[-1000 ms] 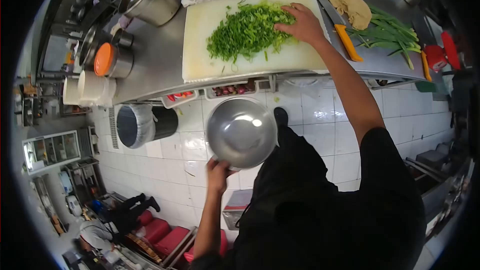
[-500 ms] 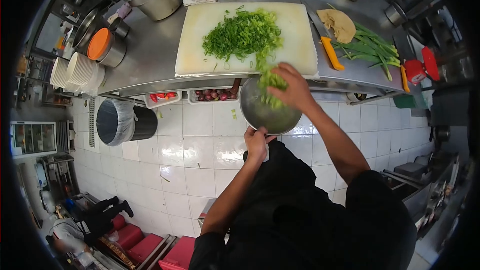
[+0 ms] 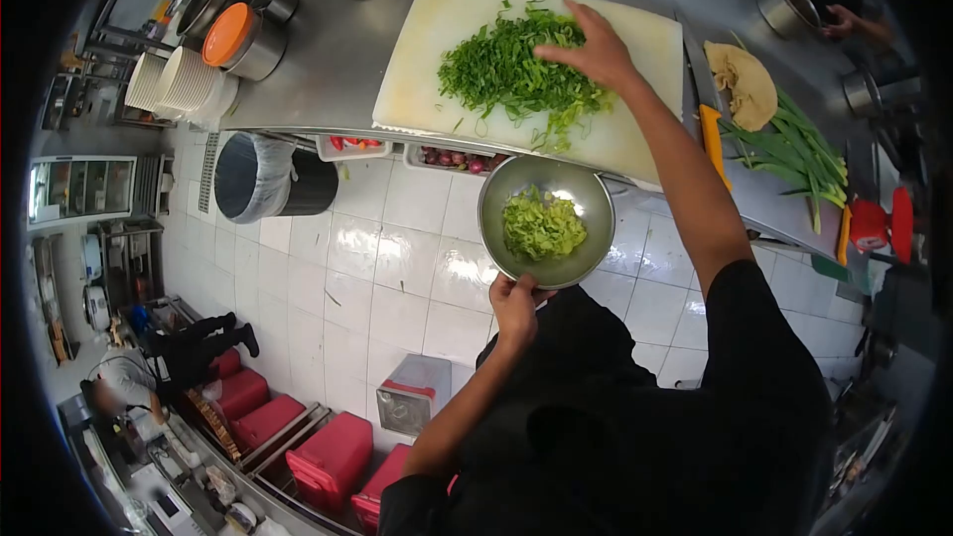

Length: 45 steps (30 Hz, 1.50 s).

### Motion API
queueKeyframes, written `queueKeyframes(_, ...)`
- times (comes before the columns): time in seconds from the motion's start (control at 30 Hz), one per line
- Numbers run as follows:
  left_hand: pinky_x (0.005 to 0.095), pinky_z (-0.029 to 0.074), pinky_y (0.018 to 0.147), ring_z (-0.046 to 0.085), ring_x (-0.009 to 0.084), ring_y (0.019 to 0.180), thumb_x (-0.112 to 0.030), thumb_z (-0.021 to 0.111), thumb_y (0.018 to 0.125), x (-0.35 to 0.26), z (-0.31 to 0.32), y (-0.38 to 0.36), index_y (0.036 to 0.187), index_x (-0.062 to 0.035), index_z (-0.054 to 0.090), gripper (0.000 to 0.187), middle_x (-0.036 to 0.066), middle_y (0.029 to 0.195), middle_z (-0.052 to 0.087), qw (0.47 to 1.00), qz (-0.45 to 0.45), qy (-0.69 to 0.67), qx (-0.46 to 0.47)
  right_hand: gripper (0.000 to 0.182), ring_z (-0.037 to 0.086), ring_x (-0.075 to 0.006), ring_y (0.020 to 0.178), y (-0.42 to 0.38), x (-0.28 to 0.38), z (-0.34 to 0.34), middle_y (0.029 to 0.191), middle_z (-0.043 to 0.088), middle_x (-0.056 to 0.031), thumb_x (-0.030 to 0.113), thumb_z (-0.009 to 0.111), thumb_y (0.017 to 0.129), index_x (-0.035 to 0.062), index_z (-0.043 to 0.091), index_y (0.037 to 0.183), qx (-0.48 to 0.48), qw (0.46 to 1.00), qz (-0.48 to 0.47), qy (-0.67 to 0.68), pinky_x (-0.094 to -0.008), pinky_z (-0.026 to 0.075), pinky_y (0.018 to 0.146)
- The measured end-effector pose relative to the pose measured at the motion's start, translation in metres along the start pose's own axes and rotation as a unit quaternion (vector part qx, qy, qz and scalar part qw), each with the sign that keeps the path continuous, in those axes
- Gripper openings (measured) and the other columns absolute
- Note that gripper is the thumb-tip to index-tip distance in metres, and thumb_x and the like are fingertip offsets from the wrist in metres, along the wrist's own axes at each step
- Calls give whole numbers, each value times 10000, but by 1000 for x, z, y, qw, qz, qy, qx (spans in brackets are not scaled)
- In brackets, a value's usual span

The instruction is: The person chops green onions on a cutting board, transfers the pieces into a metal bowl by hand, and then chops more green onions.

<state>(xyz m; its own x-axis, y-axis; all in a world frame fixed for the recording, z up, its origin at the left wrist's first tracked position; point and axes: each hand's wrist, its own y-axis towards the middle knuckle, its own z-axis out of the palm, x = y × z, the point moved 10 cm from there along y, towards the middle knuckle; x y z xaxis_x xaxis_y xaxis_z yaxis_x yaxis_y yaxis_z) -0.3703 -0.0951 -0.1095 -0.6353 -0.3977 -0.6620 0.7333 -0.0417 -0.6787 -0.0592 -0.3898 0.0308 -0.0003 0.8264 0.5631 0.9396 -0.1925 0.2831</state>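
Steel tabletop (image 3: 328, 69) along the top of the head view, white tiled floor below, bin (image 3: 260, 179) under the near edge. White board (image 3: 437, 60) lying mid-tabletop with a heap of chopped greens (image 3: 511, 74) on it.

Changed within the last second: bowl (image 3: 546, 233) empty a second ago, now carrying a clump of greens in its bottom. Half a second ago right hand over the bowl, dropping a handful; now back up on the board. Heap on the board correspondingly thinner at its near side, a few strands trailing toward the near edge.

Right hand (image 3: 594, 48) spread flat, fingers apart, resting on the far right part of the heap, nothing clamped yet. Left hand (image 3: 516, 303) closed on the bowl's near rim, holding it just below the tabletop's near edge, under the board.

Judged from this: one handful across, most of the heap left on the board, transfer barely begun.

Knife (image 3: 713, 134) with orange handle right of the board, whole green stalks (image 3: 794, 154) beyond it toward the right end.
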Motion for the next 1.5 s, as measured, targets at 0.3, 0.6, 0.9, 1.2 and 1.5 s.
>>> queueKeyframes(0.3, 403, 655, 759, 740, 264, 901, 3, 555, 956, 8, -6, -4, 1125, 10, 614, 180, 145, 1040, 712, 999, 7, -11, -51, 556, 564, -344, 1328, -65, 21, -3, 1444, 587, -172, 266, 804, 802, 138, 682, 1329, 79, 991, -48, 97, -405, 436, 1135)
queueKeyframes(0.6, 340, 644, 678, 732, 210, 846, 10, 543, 973, 5, 0, -9, 1102, 0, 600, 142, 121, 1040, 717, 996, 12, -54, -66, 508, 598, -369, 1231, -189, 113, -25, 1284, 637, -199, 243, 836, 798, 16, 655, 1214, 82, 978, -74, 176, -450, 485, 1044)
queueKeyframes(0.9, 359, 650, 709, 740, 241, 859, 25, 510, 957, -3, -11, -9, 1140, 37, 585, 198, 156, 1055, 711, 991, 39, -54, -120, 804, 542, -338, 1356, 37, 3, 4, 1455, 571, -198, 634, 737, 854, 35, 621, 1377, -46, 993, -41, 99, -407, 423, 1133)
queueKeyframes(1.2, 446, 664, 809, 738, 298, 958, 26, 499, 958, -16, -23, 30, 1194, 40, 582, 251, 182, 1128, 692, 985, 100, -74, -122, 630, 559, -298, 1356, -11, 65, 65, 1483, 586, -103, 476, 795, 840, 220, 645, 1396, 176, 961, -131, 170, -403, 436, 1147)
queueKeyframes(1.5, 463, 657, 854, 723, 293, 952, 34, 466, 955, -23, -13, 27, 1202, 33, 554, 262, 152, 1098, 671, 984, 78, -112, -112, 517, 578, -331, 1317, -146, 137, 25, 1397, 599, -194, 288, 781, 892, 24, 624, 1308, 59, 973, -139, 174, -410, 445, 1112)
